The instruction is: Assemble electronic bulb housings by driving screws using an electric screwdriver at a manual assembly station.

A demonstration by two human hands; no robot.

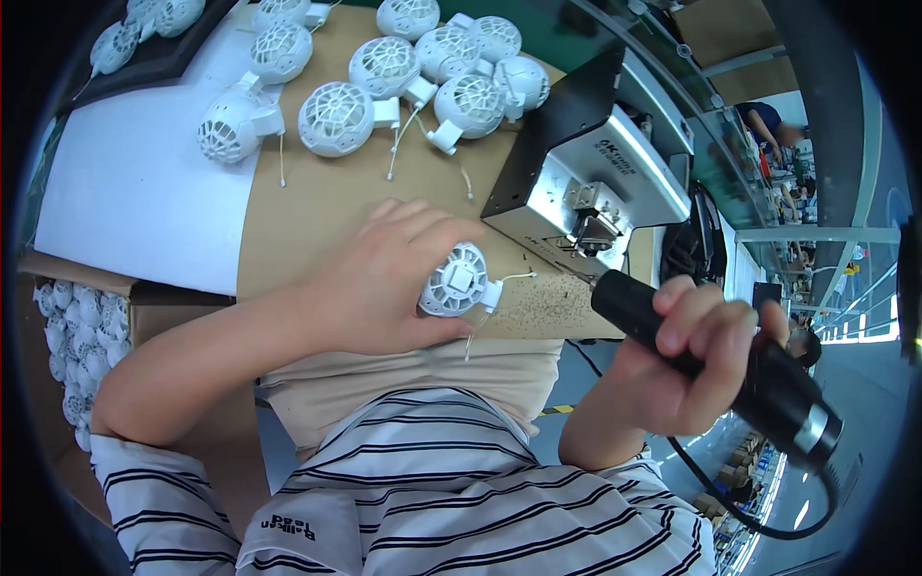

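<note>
My left hand (375, 274) is closed around a small round white fan housing (461, 280) on the brown work surface. Its ribbed face points up, and thin white wires stick out beside it. My right hand (696, 360) grips a black electric screwdriver (624, 305), its fingers wrapped round the body. The tool's tip points left, toward the front of a black and silver screw feeder (600, 154); whether tip and feeder touch, I cannot tell. Many tiny dark screws or specks (552, 305) lie scattered between the housing and the feeder.
Several white fan housings (336, 117) with short wires stand along the far side. More sit on a black tray (173, 58) at the far left, and in a cardboard box (178, 322) at the left. A black cable (711, 490) hangs from the screwdriver. Other people (768, 125) work at the far right.
</note>
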